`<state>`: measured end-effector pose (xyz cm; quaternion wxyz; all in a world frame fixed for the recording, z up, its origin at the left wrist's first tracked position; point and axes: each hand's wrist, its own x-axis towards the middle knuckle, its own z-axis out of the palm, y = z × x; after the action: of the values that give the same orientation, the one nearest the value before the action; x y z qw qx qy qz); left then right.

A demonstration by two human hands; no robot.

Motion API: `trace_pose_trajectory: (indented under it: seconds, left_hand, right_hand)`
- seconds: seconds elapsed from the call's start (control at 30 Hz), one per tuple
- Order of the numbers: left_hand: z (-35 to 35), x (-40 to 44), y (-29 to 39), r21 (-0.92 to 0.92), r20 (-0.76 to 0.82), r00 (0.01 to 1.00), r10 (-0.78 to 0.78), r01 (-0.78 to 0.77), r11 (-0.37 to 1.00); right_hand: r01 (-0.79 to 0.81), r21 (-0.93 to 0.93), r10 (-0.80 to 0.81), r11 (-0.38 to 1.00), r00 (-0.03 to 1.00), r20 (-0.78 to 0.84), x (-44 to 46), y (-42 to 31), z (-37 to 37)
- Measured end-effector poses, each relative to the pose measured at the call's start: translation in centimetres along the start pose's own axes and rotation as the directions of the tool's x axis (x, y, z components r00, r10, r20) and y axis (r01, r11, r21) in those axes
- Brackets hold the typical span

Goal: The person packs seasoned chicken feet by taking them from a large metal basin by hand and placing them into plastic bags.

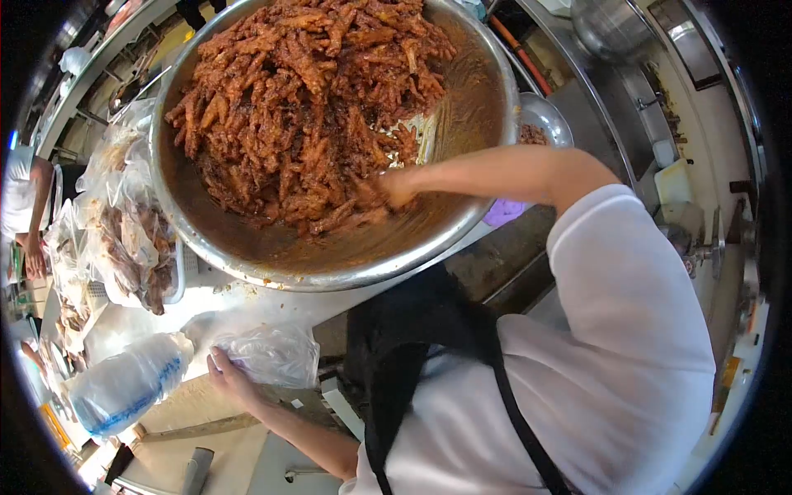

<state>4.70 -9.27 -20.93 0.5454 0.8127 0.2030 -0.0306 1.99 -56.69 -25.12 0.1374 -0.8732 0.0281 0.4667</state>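
A wide metal bowl (505, 91) holds a large heap of reddish-brown, sauced chicken feet (289, 107). My right hand (400, 188) reaches over the near right rim into the lower edge of the heap. It is smeared by motion, and its fingers are lost among the chicken feet, so their grip does not show. Down at the left, my left hand (231, 378) is closed on the edge of a clear plastic bag (276, 353) by the table's near edge. To its left lies a clear plastic package with blue print (132, 384).
Left of the bowl, a white basket (178, 276) bears plastic bags of brownish food (136, 239). A smaller metal bowl (551, 115) stands to the right, near a purple item (505, 212). Another person's arm (37, 214) shows at far left.
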Motion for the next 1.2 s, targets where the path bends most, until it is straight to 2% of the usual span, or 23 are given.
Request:
trace_pose_trajectory:
  seconds: [0.03,0.07,0.13,0.2,0.23,0.33,0.37,0.4,0.47,0.57,0.67,0.7,0.8,0.83,0.9,0.97,1.0,1.03,1.07,1.1,1.13,1.17,1.2]
  left_hand:
    - [0.2,0.4,0.0,-0.087,0.008,1.000,0.022,-0.022,0.996]
    - [0.8,0.6,0.0,-0.180,0.018,0.999,0.042,-0.038,0.983]
    - [2.0,1.1,0.0,-0.295,-0.001,1.000,0.030,-0.029,0.955]
    - [3.4,3.1,-0.1,-0.346,-0.055,0.998,-0.027,0.007,0.938]
    - [3.9,4.9,-1.2,-0.327,-0.027,1.000,0.014,-0.022,0.945]
    - [5.3,9.8,-4.7,-0.042,0.108,0.991,0.080,-0.076,0.996]
    - [5.7,11.2,-6.1,0.055,0.107,0.972,0.208,-0.215,0.975]
    - [6.0,12.5,-6.5,0.101,0.107,0.968,0.226,-0.237,0.966]
    - [6.8,13.1,-5.0,0.152,0.073,0.969,0.235,-0.244,0.958]
    - [7.7,12.3,-2.3,0.188,-0.044,0.965,0.260,-0.247,0.951]
    - [6.5,9.6,-1.1,0.545,-0.080,0.846,0.527,-0.405,0.734]
    - [6.2,7.6,-0.9,0.526,-0.127,0.837,0.532,-0.397,0.752]
    - [7.4,1.2,-1.3,0.443,0.029,0.681,0.731,-0.665,0.601]
    - [8.2,-1.3,-0.8,0.535,0.104,0.668,0.737,-0.662,0.525]
    - [9.9,-4.8,0.6,0.680,0.251,0.643,0.723,-0.649,0.341]
    - [8.3,-1.8,-4.3,0.609,0.110,0.740,0.663,-0.578,0.544]
    - [7.1,0.1,-6.8,0.556,0.045,0.782,0.622,-0.537,0.635]
    - [5.5,1.0,-8.3,0.515,0.044,0.688,0.724,-0.637,0.574]
    - [5.4,0.3,-7.3,0.498,0.009,0.734,0.679,-0.592,0.633]
    - [4.9,0.0,-6.1,0.481,-0.017,0.775,0.632,-0.548,0.684]
    - [4.8,-0.3,-5.2,0.459,-0.042,0.809,0.586,-0.505,0.731]
    - [4.9,0.1,-5.4,0.455,-0.064,0.752,0.656,-0.563,0.690]
    - [4.6,0.5,-5.5,0.458,-0.062,0.772,0.632,-0.541,0.706]
  right_hand:
    - [0.147,0.208,-0.144,0.967,0.989,-0.028,0.6,-2.2,0.0]
    - [0.283,0.403,-0.286,0.870,0.957,-0.056,1.3,-4.3,0.0]
    - [0.191,0.546,-0.250,0.816,0.968,0.035,2.7,-8.0,-0.8]
    - [0.268,0.733,-0.348,0.626,0.936,-0.045,2.1,-8.4,-1.6]
    - [0.300,0.806,-0.385,0.511,0.918,-0.097,1.3,-8.2,-1.9]
    - [0.206,0.743,-0.166,0.637,0.978,-0.129,-2.1,-5.2,-3.0]
    - [0.198,0.409,-0.117,0.891,0.970,-0.214,-0.6,-3.4,-2.9]
    - [0.127,0.014,-0.116,0.992,0.942,-0.316,1.3,-1.9,-2.9]
    - [0.188,0.243,-0.127,0.952,0.961,-0.245,0.9,0.1,-2.4]
    - [0.304,0.049,-0.288,0.951,0.934,-0.210,0.1,0.2,-1.9]
    - [0.384,-0.007,-0.362,0.923,0.862,-0.354,0.0,-1.4,-1.5]
    - [0.446,0.089,-0.399,0.890,0.860,-0.317,0.8,-2.1,-1.5]
    - [0.298,-0.015,-0.283,0.954,0.887,-0.366,2.8,-3.7,0.7]
    - [0.149,-0.068,-0.163,0.986,0.925,-0.343,-1.7,-5.1,-1.5]
    - [0.063,-0.182,-0.114,0.981,0.953,-0.282,2.0,-3.3,-1.1]
    - [0.015,-0.267,-0.073,0.964,0.975,-0.208,0.6,-3.6,-1.9]
    - [0.095,-0.172,-0.137,0.980,0.960,-0.246,0.7,-4.0,-1.4]
    - [0.181,-0.083,-0.197,0.980,0.938,-0.284,1.2,-4.3,-0.7]
    - [0.272,0.004,-0.256,0.962,0.912,-0.321,1.3,-4.7,-0.2]
    - [0.465,-0.047,-0.466,0.884,0.871,-0.156,2.1,-5.9,-0.3]
    - [0.472,-0.016,-0.465,0.882,0.863,-0.197,1.4,-6.6,-0.4]
    - [0.476,0.014,-0.458,0.880,0.855,-0.244,0.1,-7.5,-0.5]
    - [0.475,0.047,-0.443,0.879,0.848,-0.293,-0.8,-8.0,-0.4]
